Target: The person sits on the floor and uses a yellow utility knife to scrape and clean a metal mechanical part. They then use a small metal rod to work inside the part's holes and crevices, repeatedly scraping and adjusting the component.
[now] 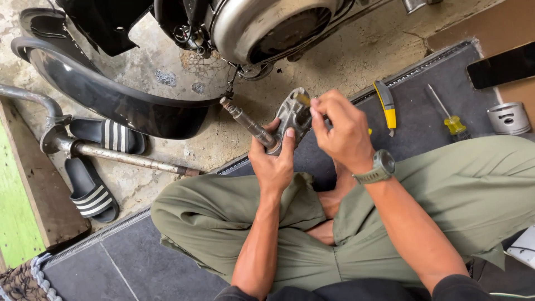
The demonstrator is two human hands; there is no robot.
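Scooter (167, 50), far left: black bodywork and rear fender curve over rough concrete, with the round grey engine cover beside them at far centre. It sits directly ahead of the seated person, so the machine is within arm's reach.

Dark floor mat (434, 106), near and right: the person sits cross-legged on it in olive trousers, which gives a lap-height working position and keeps loose tools off the concrete.

Exhaust pipe (100, 153), left: rusty tube lying flat on the concrete, between a pair of black striped sandals (95, 167). Apart from the hands.

Metal part with shaft (278, 122), centre, just above the knees: a grey cast bracket with a stepped steel shaft sticking out up and to the left. Held in the air, face tilted toward the camera, presumably so the recess can be seen.

Left hand (273, 164): closed around the lower end of the part, thumb pressed on the casting; it acts as the clamp.

Right hand (343, 131): fingers pinched shut on a small yellow-tipped tool, the tip against the casting. What kind of tool it is cannot be told. Grey watch on the wrist.

Piston (508, 118), far right on the mat, upright.

Yellow-handled cutter (386, 106) and small yellow-handled screwdriver (448, 114): laid just beyond the right hand, easy to pick up.
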